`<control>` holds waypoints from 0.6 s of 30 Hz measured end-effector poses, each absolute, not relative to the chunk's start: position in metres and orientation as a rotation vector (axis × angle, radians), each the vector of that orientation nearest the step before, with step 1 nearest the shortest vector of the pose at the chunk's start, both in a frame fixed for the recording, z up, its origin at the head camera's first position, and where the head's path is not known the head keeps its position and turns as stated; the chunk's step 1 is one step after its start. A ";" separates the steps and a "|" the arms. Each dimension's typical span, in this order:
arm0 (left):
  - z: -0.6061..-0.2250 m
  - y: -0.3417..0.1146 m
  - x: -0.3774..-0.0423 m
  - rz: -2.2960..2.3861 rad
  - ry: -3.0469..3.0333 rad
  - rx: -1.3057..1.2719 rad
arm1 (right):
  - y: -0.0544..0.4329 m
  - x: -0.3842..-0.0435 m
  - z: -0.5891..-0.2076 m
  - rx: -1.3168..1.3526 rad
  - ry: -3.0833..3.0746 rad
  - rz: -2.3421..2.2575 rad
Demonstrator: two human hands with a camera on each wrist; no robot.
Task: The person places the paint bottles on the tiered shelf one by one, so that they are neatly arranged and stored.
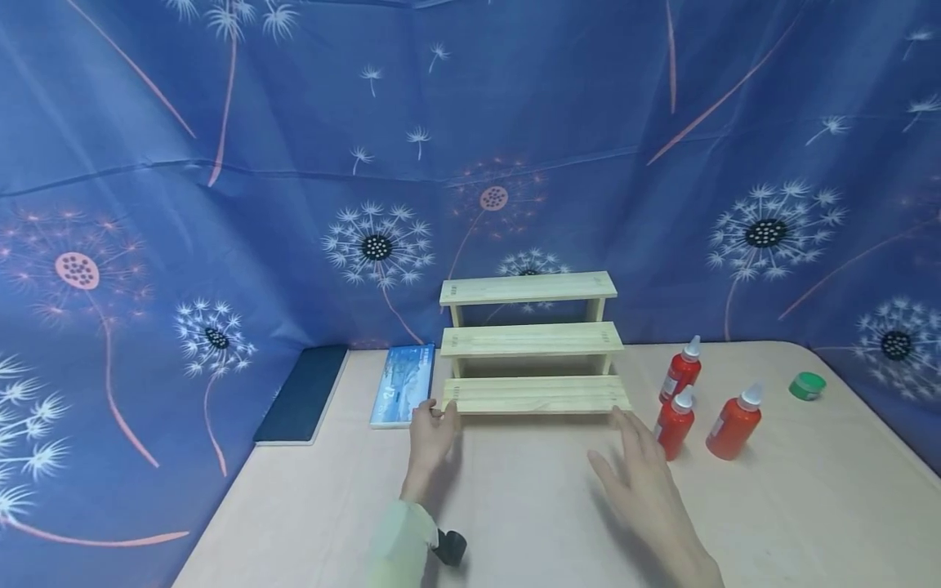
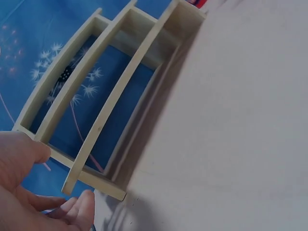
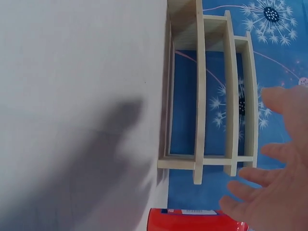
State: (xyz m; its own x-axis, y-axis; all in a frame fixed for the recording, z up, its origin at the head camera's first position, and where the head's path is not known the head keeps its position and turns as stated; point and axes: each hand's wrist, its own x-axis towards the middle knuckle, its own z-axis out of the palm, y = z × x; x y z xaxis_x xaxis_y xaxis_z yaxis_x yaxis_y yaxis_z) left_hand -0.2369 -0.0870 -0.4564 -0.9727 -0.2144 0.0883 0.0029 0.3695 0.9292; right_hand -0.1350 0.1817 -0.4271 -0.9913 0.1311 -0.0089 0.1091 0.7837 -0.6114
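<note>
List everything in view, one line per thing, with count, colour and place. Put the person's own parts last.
Three-tier wooden step shelf: 1, pale wood, back middle of the table
Red bottles with pointed whitish nozzles: 3, red, right of the shelf
Small round tub: 1, green, far right
Flat blue-covered book: 1, blue, just left of the shelf
Flat dark-covered book: 1, dark navy, far left
Table: 1, pale beige, beneath these
Dandelion-print cloth: 1, blue, behind the table
Wrist-worn device: 1, black, left wrist
Sleeve: 1, pale green, left arm
Left hand: 1, bare, at the shelf's front left corner
Right hand: 1, bare, near its front right corner
</note>
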 end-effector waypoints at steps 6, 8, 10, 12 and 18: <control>-0.455 -0.089 -0.243 -1.789 -2.439 0.282 | 0.188 -0.132 -0.425 -0.267 -2.909 1.100; -0.454 -0.089 -0.244 -1.854 -2.407 0.305 | 0.190 -0.131 -0.425 -0.306 -2.904 1.133; -0.454 -0.089 -0.247 -1.918 -2.370 0.321 | 0.193 -0.131 -0.425 -0.351 -2.900 1.176; -0.455 -0.089 -0.249 -1.987 -2.326 0.339 | 0.195 -0.131 -0.425 -0.404 -2.887 1.215; -0.461 -0.089 -0.254 -2.111 -2.217 0.371 | 0.201 -0.127 -0.426 -0.519 -2.783 1.302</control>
